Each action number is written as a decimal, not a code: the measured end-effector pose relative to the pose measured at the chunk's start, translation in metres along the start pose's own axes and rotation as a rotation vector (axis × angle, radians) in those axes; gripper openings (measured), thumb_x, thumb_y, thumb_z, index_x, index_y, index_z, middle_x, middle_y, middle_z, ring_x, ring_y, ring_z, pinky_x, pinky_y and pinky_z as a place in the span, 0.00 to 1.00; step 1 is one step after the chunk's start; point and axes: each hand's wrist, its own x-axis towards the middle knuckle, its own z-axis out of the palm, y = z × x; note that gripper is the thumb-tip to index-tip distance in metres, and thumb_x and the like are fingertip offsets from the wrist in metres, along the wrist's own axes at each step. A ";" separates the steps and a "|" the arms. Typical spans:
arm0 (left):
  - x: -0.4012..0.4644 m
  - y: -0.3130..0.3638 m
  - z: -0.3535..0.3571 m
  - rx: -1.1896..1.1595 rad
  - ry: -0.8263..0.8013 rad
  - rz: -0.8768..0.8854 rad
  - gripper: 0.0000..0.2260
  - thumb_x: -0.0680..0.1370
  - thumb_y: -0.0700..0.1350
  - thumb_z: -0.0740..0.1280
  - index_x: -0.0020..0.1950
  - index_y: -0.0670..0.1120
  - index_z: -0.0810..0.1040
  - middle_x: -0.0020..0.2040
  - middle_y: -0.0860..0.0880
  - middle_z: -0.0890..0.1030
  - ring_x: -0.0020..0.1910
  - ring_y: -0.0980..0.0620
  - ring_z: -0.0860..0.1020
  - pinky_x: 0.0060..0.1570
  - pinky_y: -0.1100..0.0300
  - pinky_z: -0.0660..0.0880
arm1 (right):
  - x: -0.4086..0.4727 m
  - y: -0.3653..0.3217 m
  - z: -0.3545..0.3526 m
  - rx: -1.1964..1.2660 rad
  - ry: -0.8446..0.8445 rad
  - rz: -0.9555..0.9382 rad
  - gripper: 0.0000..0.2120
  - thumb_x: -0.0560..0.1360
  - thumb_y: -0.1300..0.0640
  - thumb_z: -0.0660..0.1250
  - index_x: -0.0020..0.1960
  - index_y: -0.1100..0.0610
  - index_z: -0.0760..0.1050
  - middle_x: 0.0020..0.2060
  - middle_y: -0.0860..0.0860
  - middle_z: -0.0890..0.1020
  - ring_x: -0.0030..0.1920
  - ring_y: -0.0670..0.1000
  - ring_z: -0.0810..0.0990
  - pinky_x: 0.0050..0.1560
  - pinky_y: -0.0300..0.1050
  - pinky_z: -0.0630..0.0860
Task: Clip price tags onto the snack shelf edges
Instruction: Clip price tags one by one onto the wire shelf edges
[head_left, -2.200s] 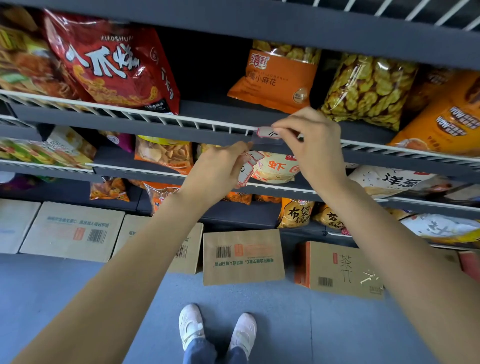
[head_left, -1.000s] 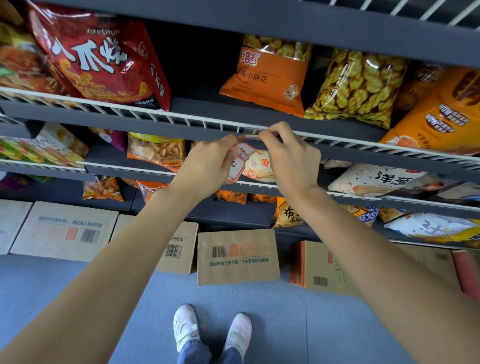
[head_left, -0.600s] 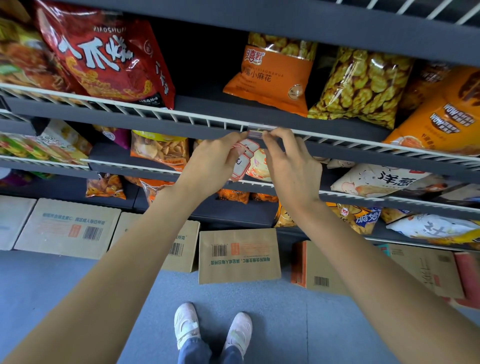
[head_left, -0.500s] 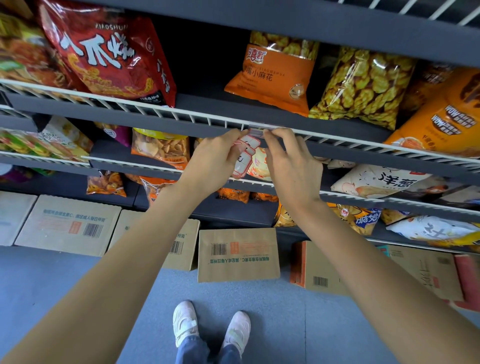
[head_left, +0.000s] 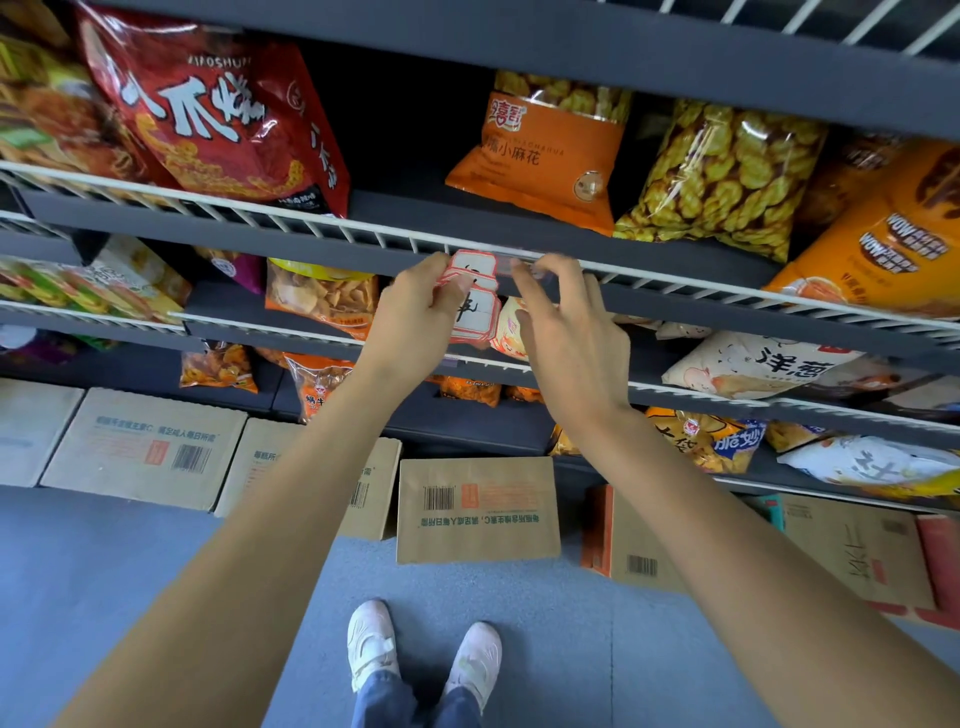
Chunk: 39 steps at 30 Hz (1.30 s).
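My left hand (head_left: 415, 317) grips a small stack of white price tags with red borders (head_left: 471, 299), and the top tag sits up against the white wire rail of the shelf edge (head_left: 332, 224). Just to the right, my right hand (head_left: 569, 338) reaches to the same rail. Its thumb and fingertips pinch a small clear clip (head_left: 527, 264) that sits on the wire. Those fingertips are blurred. The two hands are almost touching, below an orange snack bag (head_left: 540, 156).
Snack bags fill the shelves: a red bag (head_left: 208, 119) at upper left, a clear bag of yellow snacks (head_left: 722, 171) at upper right. Lower shelves jut out beneath my arms. Cardboard boxes (head_left: 478, 506) line the blue floor, where my feet (head_left: 421, 644) stand.
My left hand has lifted the tag stack from below the rail up to it, beside the clip. My right hand has stayed at the clip on the wire.
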 end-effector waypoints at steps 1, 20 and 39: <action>0.000 0.000 -0.001 -0.039 0.014 -0.033 0.09 0.82 0.45 0.57 0.51 0.41 0.73 0.39 0.48 0.78 0.35 0.53 0.74 0.35 0.63 0.71 | 0.000 0.000 0.000 0.001 -0.007 -0.008 0.27 0.64 0.64 0.77 0.61 0.56 0.76 0.55 0.54 0.77 0.48 0.52 0.78 0.23 0.40 0.72; -0.033 -0.007 -0.043 -0.389 0.009 -0.223 0.12 0.81 0.47 0.58 0.54 0.40 0.77 0.45 0.39 0.81 0.41 0.50 0.78 0.40 0.53 0.75 | 0.024 -0.054 -0.042 1.085 -0.348 0.406 0.09 0.70 0.53 0.73 0.44 0.58 0.78 0.35 0.44 0.79 0.36 0.37 0.76 0.37 0.32 0.72; -0.045 -0.159 -0.296 -0.416 0.020 -0.216 0.10 0.82 0.44 0.56 0.56 0.43 0.75 0.38 0.53 0.77 0.34 0.59 0.73 0.32 0.68 0.70 | 0.088 -0.340 -0.032 0.968 -0.311 0.352 0.04 0.72 0.60 0.71 0.40 0.52 0.80 0.33 0.43 0.80 0.35 0.37 0.78 0.37 0.27 0.72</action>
